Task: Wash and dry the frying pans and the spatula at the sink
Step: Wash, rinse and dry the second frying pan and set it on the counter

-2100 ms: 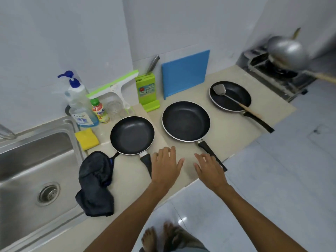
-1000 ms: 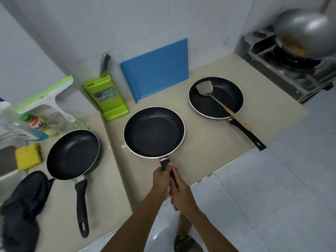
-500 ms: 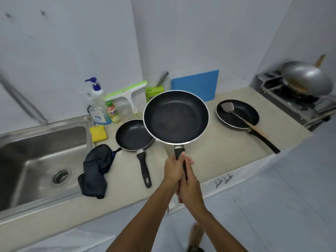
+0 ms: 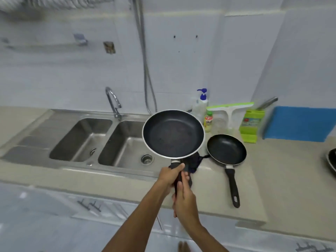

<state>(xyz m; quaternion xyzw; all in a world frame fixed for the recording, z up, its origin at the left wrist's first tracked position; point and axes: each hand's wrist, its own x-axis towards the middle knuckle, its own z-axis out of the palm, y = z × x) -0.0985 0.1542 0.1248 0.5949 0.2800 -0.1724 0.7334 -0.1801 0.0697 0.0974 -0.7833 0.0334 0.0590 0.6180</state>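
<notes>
While I hold the big pan point(image 4: 172, 133) up in the middle of the frame, both my hands are wrapped tight round its black handle point(image 4: 179, 177). My left hand point(image 4: 170, 176) grips it close to the pan. My right hand point(image 4: 184, 200) grips it lower down, with the fingers point(image 4: 180, 186) curled right round.

The pan hangs in the air by the right side of the sink point(image 4: 125, 140), partly over a dark cloth point(image 4: 194, 163). The small pan point(image 4: 226, 149) sits on the table point(image 4: 272, 170) just to the right. A bit of another pan point(image 4: 331, 160) peeks in at the right edge. I cannot see the spatula.

I think I am on the first step, bringing the first pan to be washed. Next I should move it left and down into the right bowl, near the tap point(image 4: 113, 103). Then one hand must let go to turn on the water and reach the soap bottle point(image 4: 201, 104).
</notes>
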